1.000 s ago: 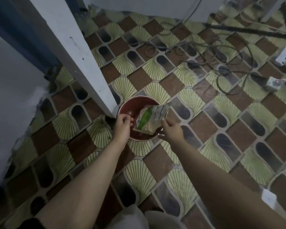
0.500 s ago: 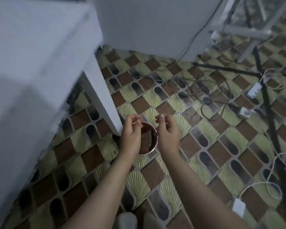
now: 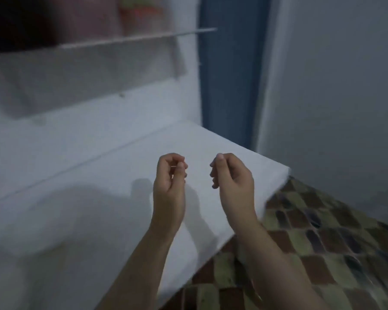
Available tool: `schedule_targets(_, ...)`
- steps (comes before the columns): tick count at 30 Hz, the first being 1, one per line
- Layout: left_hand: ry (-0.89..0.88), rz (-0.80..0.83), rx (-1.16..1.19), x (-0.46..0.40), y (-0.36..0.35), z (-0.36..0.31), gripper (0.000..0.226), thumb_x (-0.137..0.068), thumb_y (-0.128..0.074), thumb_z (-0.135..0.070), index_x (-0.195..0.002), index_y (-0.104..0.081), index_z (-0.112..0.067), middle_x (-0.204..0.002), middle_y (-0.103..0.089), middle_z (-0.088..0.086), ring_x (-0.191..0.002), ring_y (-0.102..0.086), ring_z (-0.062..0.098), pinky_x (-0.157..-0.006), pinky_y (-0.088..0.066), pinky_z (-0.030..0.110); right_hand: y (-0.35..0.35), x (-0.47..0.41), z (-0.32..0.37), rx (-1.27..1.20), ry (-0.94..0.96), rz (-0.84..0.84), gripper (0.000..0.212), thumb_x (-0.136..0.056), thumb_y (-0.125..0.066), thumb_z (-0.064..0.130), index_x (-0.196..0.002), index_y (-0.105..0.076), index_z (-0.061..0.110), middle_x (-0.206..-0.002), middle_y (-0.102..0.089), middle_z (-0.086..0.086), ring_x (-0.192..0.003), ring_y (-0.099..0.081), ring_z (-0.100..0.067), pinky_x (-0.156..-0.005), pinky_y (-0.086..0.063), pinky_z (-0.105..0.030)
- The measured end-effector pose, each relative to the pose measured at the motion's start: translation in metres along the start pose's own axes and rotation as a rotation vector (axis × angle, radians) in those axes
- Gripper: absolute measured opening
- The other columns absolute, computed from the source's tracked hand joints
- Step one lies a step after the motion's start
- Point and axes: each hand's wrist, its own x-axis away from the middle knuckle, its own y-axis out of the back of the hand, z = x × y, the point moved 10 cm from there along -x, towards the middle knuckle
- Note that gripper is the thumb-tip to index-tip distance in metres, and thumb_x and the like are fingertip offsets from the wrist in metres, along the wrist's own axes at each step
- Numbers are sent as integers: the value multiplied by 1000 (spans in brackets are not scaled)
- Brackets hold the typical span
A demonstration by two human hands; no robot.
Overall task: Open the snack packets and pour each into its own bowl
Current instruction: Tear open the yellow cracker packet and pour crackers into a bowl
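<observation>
Neither the snack packet nor the red bowl is in view. My left hand (image 3: 169,175) hovers above the white table top (image 3: 99,198) with its fingers curled in against the thumb, and I see nothing between them. My right hand (image 3: 230,175) hangs beside it at the same height, a short gap apart. Its fingers are loosely curled and hold nothing. The frame is blurred by motion.
A white shelf (image 3: 87,54) hangs on the wall above the table, with dim pink and red things on it. A blue strip (image 3: 231,74) and a grey wall (image 3: 334,97) stand behind. Patterned floor tiles (image 3: 311,242) show past the table's right edge.
The view swung up from the floor to the table top. Both hands left the red bowl and the packet on the floor and now hover over the table, holding nothing.
</observation>
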Motion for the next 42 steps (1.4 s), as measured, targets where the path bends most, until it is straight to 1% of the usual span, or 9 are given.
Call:
schedule_targets(5,-98,-319,-125,-4,179,-42,17,-97,-46,-10,-92,-55,-23,-64,-45,-19,-57,-37,4,-54,-33,17,-168,27,44,-127,12,300,32,-101,-53,26,-75,-62,10,-62,-57,3,-59,-53,-8,-57,-47,-22)
schedule_targets(9,-172,-546,-193,15,328,-64,17,-96,-47,-4,-92,-57,-17,-77,-49,-10,-63,-47,-4,-60,-36,12,-310,86,66,-163,9,531,32,-100,-54,28,-73,-63,13,-59,-57,7,-56,-52,-8,-55,-46,-19)
schedule_targets(11,-171,-610,-204,23,394,-66,20,-95,-49,-11,-88,-58,-28,-77,-50,-7,-66,-46,7,-63,-39,21,-372,116,73,-171,14,607,32,-100,-54,28,-72,-63,13,-59,-57,7,-57,-52,-9,-56,-47,-22)
schedule_targets(21,-175,-740,-412,36,630,-58,19,-97,-49,-7,-88,-55,-23,-65,-45,-12,-53,-36,5,-50,-31,18,-596,216,104,-144,120,704,30,-99,-53,28,-76,-63,12,-67,-63,-9,-58,-52,-11,-59,-45,-27)
schedule_targets(26,-146,-762,-579,8,708,-46,10,-96,-53,-12,-98,-58,-20,-80,-51,-8,-68,-44,3,-65,-40,19,-667,232,103,-48,138,690,29,-98,-52,34,-75,-62,18,-71,-64,-7,-64,-56,-16,-65,-48,-29)
schedule_targets(29,-62,-784,-665,-13,746,-24,12,-94,-54,-19,-105,-60,-18,-90,-54,-7,-85,-50,13,-78,-45,30,-695,238,99,8,176,681,35,-95,-47,43,-76,-59,16,-68,-63,-6,-63,-57,-20,-86,-49,-41)
schedule_targets(35,366,-790,-895,-45,801,28,41,-92,-57,-30,-128,-42,-16,-125,-46,11,-118,-41,32,-89,-36,38,-734,246,90,55,243,781,29,-102,-51,24,-83,-64,5,-72,-66,-14,-69,-59,-19,-62,-35,-1)
schedule_targets(38,635,-662,-892,-49,817,67,41,-96,-50,-37,-127,-34,-14,-126,-47,14,-110,-52,36,-87,-44,44,-745,245,77,59,204,819,31,-102,-51,22,-82,-63,1,-73,-65,-20,-72,-61,-29,-75,-33,-9)
schedule_targets(42,731,-539,-1146,-50,825,78,39,-104,-29,-40,-112,-52,-9,-108,-59,13,-96,-55,30,-75,-41,36,-756,249,61,108,199,845,32,-100,-52,25,-76,-61,5,-69,-61,-18,-69,-58,-31,-67,-46,-28)
